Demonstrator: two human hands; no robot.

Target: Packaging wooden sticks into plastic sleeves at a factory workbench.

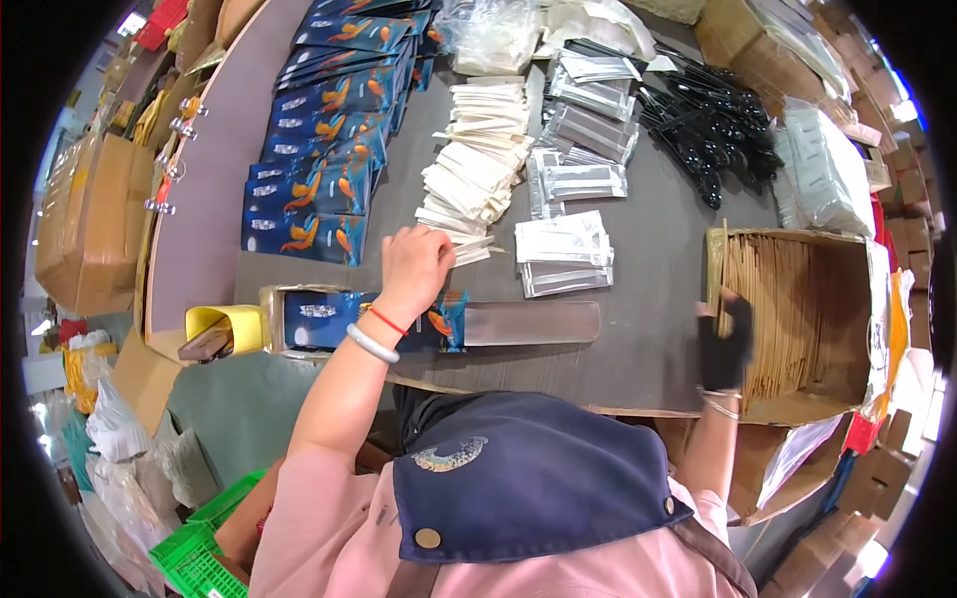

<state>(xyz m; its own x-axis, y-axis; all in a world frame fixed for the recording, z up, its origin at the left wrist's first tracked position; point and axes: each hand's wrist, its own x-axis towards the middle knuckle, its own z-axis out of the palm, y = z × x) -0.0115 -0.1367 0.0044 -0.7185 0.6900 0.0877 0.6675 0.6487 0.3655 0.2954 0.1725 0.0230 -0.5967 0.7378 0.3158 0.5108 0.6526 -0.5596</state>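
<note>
My left hand (413, 267), bare with a red cord and a pale bangle at the wrist, has its fingers closed at the near end of a row of slim white paper packets (469, 179). Its fingertips appear to pinch one packet. In a black fingerless glove, my right hand (726, 341) is at the left edge of a cardboard box of thin wooden sticks (793, 319). One stick (725, 254) stands out between its thumb and index finger. Below my left forearm, a blue pouch with orange print (324, 317) lies in an open carton, beside a translucent strip (533, 323).
Stacked blue pouches (319, 140) fill the table's left. Clear-wrapped packets (583, 179) lie mid-table, with black plastic spoons (708, 130) to their right. A yellow container (234, 327) is at the left edge; a plastic-wrapped white stack (822, 169) stands behind the stick box.
</note>
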